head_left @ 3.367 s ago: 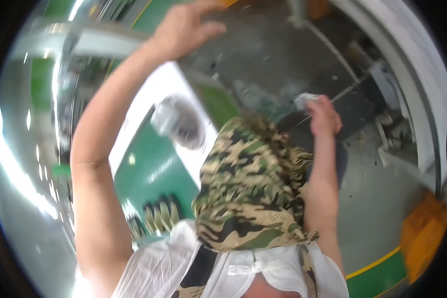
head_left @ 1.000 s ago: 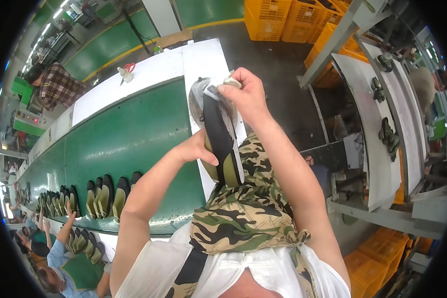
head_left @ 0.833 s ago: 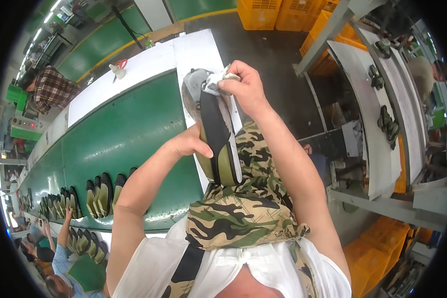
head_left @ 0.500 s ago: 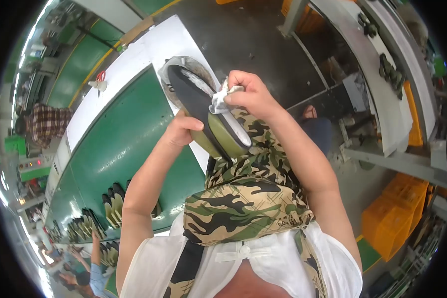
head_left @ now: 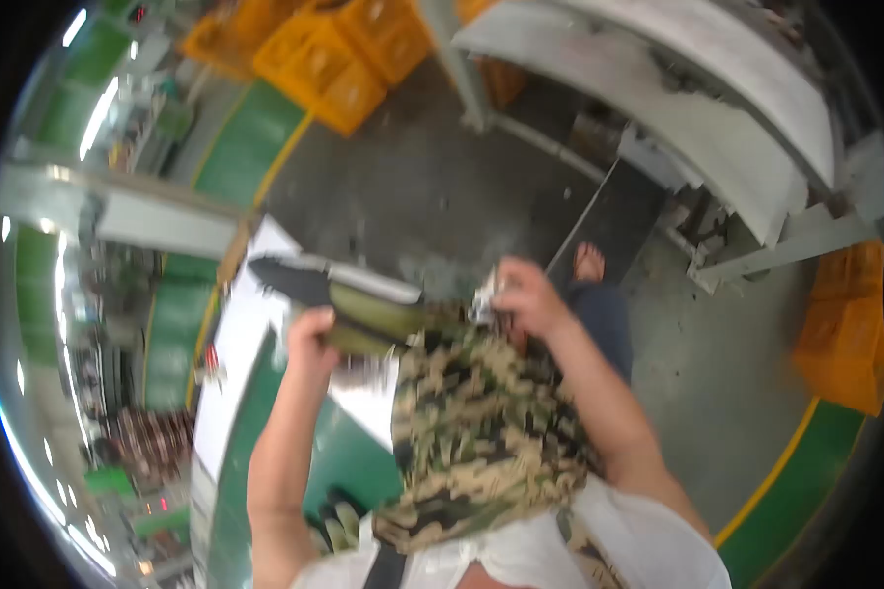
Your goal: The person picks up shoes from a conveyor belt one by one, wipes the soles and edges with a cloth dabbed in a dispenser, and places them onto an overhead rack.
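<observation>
Head view | left hand [head_left: 312, 339] grips black-and-olive shoes [head_left: 373, 312], toes between nine and ten o'clock | right hand [head_left: 528, 297] pinches whitish cloth [head_left: 482, 299] at three

Orange crates [head_left: 321, 71] stand near a grey post [head_left: 455, 67].

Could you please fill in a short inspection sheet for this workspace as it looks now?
Surface: green table with a white border; part is hidden by the arms and apron.
Job's things: black-and-olive footwear, blurred, one shoe or two unclear; crumpled whitish wad, material unclear.
Clutter: more shoes on the green area; a small red item, too blurred to identify.
Hands: left hand grips the footwear; right hand pinches the wad.
Cables: nothing seen.
Surroundings: orange crates, pale shelving, a person in plaid.
</observation>
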A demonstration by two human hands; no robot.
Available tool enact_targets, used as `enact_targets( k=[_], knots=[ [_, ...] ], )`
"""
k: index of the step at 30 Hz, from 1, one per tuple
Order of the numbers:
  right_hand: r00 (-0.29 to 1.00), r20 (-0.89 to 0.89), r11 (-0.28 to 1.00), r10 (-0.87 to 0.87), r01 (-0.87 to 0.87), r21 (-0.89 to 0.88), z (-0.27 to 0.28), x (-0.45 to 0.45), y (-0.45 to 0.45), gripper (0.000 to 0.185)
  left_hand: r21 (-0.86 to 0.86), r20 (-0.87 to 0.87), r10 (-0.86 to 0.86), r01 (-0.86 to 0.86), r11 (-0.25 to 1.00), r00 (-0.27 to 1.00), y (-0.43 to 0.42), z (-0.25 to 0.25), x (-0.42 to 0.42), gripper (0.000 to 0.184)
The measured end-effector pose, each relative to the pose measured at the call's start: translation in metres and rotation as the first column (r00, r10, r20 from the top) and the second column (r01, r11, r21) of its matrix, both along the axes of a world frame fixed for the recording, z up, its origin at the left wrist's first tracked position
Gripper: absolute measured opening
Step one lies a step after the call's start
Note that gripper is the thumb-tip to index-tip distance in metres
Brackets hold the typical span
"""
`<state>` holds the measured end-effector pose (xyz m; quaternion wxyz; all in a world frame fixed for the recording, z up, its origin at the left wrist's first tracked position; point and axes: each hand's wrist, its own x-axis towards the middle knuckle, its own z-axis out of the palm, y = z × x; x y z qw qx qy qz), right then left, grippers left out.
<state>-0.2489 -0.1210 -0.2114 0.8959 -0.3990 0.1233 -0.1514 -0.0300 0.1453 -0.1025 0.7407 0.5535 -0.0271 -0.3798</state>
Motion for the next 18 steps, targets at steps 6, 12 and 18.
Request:
enact_targets(
  k=[6,12,18],
  knots=[
    [0.94,-0.197,0.943,-0.277,0.306,0.133,-0.088,-0.006,-0.034,0.008,0.138,0.52,-0.176,0.121,0.983,0.836,-0.153,0.116,0.035,0.062],
    [0.914,-0.244,0.941,-0.324,0.339,0.02,-0.115,0.005,-0.048,0.014,0.282,0.897,-0.322,0.169,0.944,0.302,-0.344,0.252,0.041,0.055],
    [0.902,-0.298,0.947,-0.312,0.319,-0.025,-0.099,-0.001,-0.052,0.014,0.485,0.858,-0.475,0.0,0.875,-0.197,-0.511,0.293,0.04,0.059]
  ],
)
